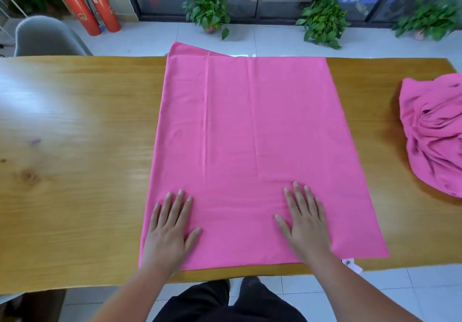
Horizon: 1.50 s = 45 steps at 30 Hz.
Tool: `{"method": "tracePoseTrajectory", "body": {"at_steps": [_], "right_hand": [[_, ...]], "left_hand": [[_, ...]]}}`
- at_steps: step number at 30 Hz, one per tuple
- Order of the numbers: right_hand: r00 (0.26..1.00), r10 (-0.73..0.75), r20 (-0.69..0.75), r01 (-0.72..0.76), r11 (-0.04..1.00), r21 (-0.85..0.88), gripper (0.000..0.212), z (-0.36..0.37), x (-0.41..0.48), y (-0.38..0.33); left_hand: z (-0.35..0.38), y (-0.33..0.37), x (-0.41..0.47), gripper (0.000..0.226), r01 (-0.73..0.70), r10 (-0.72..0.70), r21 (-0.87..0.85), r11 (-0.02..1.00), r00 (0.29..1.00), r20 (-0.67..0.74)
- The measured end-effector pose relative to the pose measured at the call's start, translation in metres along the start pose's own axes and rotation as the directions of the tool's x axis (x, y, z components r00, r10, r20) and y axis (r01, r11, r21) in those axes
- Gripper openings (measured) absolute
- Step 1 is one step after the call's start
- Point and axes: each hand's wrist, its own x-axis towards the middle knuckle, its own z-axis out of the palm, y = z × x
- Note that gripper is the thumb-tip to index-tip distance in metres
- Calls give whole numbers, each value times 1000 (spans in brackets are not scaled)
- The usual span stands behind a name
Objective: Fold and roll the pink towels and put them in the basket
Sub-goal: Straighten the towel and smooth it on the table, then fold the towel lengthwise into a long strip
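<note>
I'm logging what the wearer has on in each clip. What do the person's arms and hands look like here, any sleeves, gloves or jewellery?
Both forearms are bare as far as the frame shows, with no sleeves in view. The left hand and right hand wear no gloves, and no rings, watch or bracelet can be seen. The fingernails are short and look unpainted. Below the table edge the person wears dark trousers.

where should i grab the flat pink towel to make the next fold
Probably the two near corners of the flat pink towel, pinched from the person's own side. That near edge lies straight along the table front, right under the left hand and right hand, both resting flat and open.
</note>
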Motion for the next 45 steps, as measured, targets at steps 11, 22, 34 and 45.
{"method": "tracePoseTrajectory", "body": {"at_steps": [11,22,34,45], "right_hand": [[978,209,1,-209,977,45,82,11,-35,120],[982,-152,109,149,988,34,71,10,-63,-11],[970,-92,225,98,995,-16,73,-5,-72,-27],[975,-76,209,99,989,-106,57,-50,-50,-59]], "left_hand": [[5,3,0,82,81,-84,70,994,996,39],[12,93,-45,76,374,-360,-76,924,921,147],[-9,39,-92,80,384,-360,-78,920,908,214],[-58,12,-62,48,217,-240,132,967,953,188]]}}
